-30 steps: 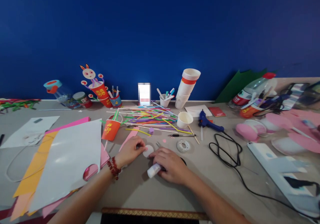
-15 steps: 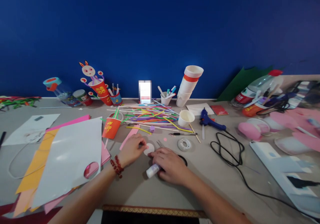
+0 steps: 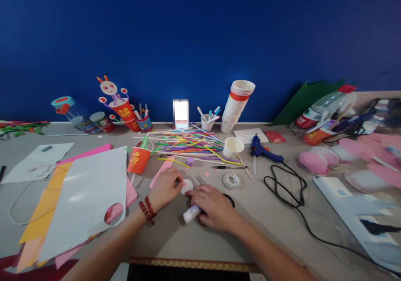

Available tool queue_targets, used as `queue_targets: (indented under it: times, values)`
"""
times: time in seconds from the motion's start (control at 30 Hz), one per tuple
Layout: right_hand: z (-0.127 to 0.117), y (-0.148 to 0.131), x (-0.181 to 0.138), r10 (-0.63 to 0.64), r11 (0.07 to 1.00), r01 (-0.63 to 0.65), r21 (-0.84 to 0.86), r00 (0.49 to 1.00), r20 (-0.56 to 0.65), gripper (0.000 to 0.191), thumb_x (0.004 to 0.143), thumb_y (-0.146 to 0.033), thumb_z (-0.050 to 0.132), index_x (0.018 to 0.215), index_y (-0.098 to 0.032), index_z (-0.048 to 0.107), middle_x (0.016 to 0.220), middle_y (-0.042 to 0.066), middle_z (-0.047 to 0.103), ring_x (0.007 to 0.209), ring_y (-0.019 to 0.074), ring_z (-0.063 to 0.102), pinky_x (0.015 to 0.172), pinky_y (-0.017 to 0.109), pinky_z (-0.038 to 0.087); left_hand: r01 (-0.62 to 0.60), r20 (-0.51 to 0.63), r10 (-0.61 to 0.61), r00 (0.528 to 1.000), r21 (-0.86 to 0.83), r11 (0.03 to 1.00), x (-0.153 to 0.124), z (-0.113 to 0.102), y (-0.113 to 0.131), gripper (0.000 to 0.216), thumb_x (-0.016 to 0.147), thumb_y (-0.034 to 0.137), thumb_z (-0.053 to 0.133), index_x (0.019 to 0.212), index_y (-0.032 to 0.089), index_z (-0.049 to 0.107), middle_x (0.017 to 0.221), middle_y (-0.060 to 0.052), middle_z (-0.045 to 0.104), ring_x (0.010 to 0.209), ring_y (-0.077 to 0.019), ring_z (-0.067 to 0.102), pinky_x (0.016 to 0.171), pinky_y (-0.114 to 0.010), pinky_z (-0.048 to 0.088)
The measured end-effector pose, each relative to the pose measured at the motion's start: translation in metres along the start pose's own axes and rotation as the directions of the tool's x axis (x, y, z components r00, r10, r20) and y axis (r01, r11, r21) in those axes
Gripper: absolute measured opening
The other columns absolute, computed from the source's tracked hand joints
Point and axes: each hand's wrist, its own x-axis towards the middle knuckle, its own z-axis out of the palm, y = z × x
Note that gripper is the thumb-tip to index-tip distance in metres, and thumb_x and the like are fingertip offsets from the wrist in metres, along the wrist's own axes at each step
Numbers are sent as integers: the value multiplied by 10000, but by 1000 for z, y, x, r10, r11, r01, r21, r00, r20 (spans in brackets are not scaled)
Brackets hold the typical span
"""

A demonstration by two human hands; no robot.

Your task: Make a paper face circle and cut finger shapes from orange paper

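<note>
A white paper disc (image 3: 187, 187) lies on the table between my hands. At its left edge my left hand (image 3: 166, 188) has thumb and forefinger pinched together at a small pink paper dot (image 3: 184, 184). My right hand (image 3: 213, 208) is curled over a glue stick (image 3: 191, 214), its white end pointing left, while the forefinger touches the disc's lower right edge. Partly under this hand lie scissors, with a black handle loop (image 3: 231, 199) on the right and the blades (image 3: 200, 180) beyond the fingers. Another pink dot (image 3: 206, 174) rests farther back.
Behind my hands are a tape roll (image 3: 231, 181), a pen (image 3: 230, 167) and many coloured pipe cleaners (image 3: 188, 144). An orange paper cup (image 3: 138, 160) and stacked paper sheets (image 3: 84, 197) are left. At right lie a blue glue gun (image 3: 263, 150) and its cord (image 3: 296, 208).
The view has shifted very slightly. Both hands stay in nearly the same place by the disc, with no clear change in what they hold.
</note>
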Motion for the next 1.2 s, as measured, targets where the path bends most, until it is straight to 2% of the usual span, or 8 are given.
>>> queue_targets:
  times: [0.47, 0.6, 0.67, 0.73, 0.83, 0.9, 1.0, 1.2]
  values:
    - [0, 0, 0, 0, 1000, 0, -8, 1000, -4, 230, 707, -123, 610, 916, -217, 617, 1183, 54, 687, 1100, 268, 564, 936, 432, 457, 12, -64, -6, 998, 104, 994, -5, 4, 6, 83, 812, 245, 598, 790, 204, 528, 825, -36, 574, 833, -225, 549, 753, -339, 416]
    - [0, 0, 0, 1, 1000, -1, -3, 1000, -8, 221, 703, -125, 611, 905, -214, 621, 1181, 51, 688, 1086, 264, 573, 925, 424, 464, 4, -66, 0, 998, 50, 999, -6, 2, 5, 45, 844, 225, 553, 813, 198, 535, 817, -35, 584, 809, -214, 555, 729, -328, 424]
    - [1, 1, 0, -2, 1000, 2, 0, 1000, -13, 219, 707, -132, 614, 912, -212, 621, 1189, 53, 683, 1084, 263, 574, 926, 420, 464, -40, -52, 40, 998, 0, 999, -9, -2, 4, 60, 875, 206, 510, 880, 193, 569, 866, -47, 603, 834, -208, 566, 737, -321, 438]
    - [1, 2, 0, -9, 1000, 9, 3, 1000, -13, 220, 715, -142, 622, 923, -211, 621, 1191, 55, 682, 1082, 260, 575, 931, 418, 462, -128, -27, 128, 991, 9, 992, -14, -7, 2, 167, 907, 194, 465, 994, 197, 607, 975, -69, 616, 911, -212, 569, 794, -329, 450]
    - [1, 3, 0, -16, 1000, 16, -1, 1000, -6, 211, 722, -152, 635, 925, -210, 620, 1182, 60, 684, 1091, 259, 569, 943, 421, 455, -274, 54, 270, 961, 126, 953, -23, -11, -3, 323, 918, 161, 440, 1188, 234, 602, 1162, -92, 599, 1058, -240, 537, 908, -373, 431]
    - [1, 3, 0, -11, 1000, 11, -6, 1000, 3, 206, 725, -155, 637, 923, -211, 621, 1183, 59, 684, 1095, 259, 566, 945, 423, 454, -338, 122, 318, 940, 210, 918, -28, -10, -8, 429, 886, 105, 456, 1271, 258, 567, 1250, -90, 579, 1124, -261, 506, 951, -407, 409]
    - [-1, 2, 0, -1, 1000, 1, -8, 1000, 19, 207, 724, -154, 636, 921, -214, 618, 1199, 50, 680, 1089, 259, 568, 941, 424, 457, -381, 184, 339, 923, 302, 874, -32, -7, -16, 536, 842, 45, 475, 1329, 263, 526, 1325, -83, 554, 1160, -277, 478, 971, -445, 391]
    - [0, 3, 0, 2, 1000, -2, -7, 1000, 20, 215, 719, -148, 630, 925, -209, 618, 1199, 54, 680, 1103, 263, 560, 949, 424, 448, -403, 204, 349, 915, 397, 825, -36, -5, -21, 596, 823, 17, 468, 1370, 254, 482, 1394, -79, 510, 1177, -285, 470, 974, -485, 392]
